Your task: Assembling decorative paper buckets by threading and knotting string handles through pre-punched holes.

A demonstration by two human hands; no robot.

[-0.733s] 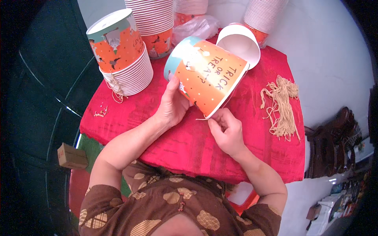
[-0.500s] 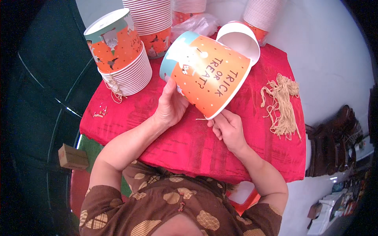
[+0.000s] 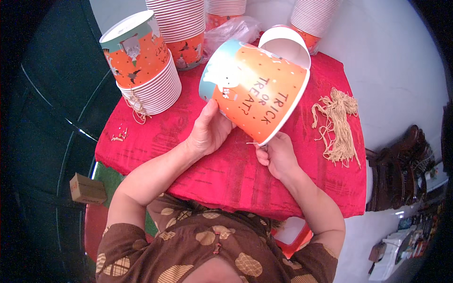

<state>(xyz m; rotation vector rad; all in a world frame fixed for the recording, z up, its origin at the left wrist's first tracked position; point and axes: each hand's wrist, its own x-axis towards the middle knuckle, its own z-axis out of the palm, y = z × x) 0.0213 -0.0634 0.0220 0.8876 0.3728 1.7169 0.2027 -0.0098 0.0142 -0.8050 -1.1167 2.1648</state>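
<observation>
A large orange paper bucket (image 3: pixel 255 89) with a teal base band and white rim is tilted over the table, its mouth toward the lower right. My left hand (image 3: pixel 210 129) supports it from below and the left, thumb along its side. At the lowest part of the rim, my right hand (image 3: pixel 279 155) is closed, its fingertips partly hidden by the bucket. A short end of beige string (image 3: pixel 252 143) sticks out beside those fingers. What the right fingers pinch is hidden. To the right lies a loose bundle of beige strings (image 3: pixel 340 127).
Upside-down nested buckets (image 3: pixel 148 89), with string hanging from the rim, stand at the left. Taller stacks (image 3: pixel 177 28) and a clear plastic bag (image 3: pixel 233 30) are behind. Another bucket (image 3: pixel 285 45) lies on its side. Scraps (image 3: pixel 120 135) dot the red tablecloth (image 3: pixel 226 188).
Both hands and the tilted bucket have shifted slightly right. The bucket has turned a little, and the right fingers have moved farther behind its rim.
</observation>
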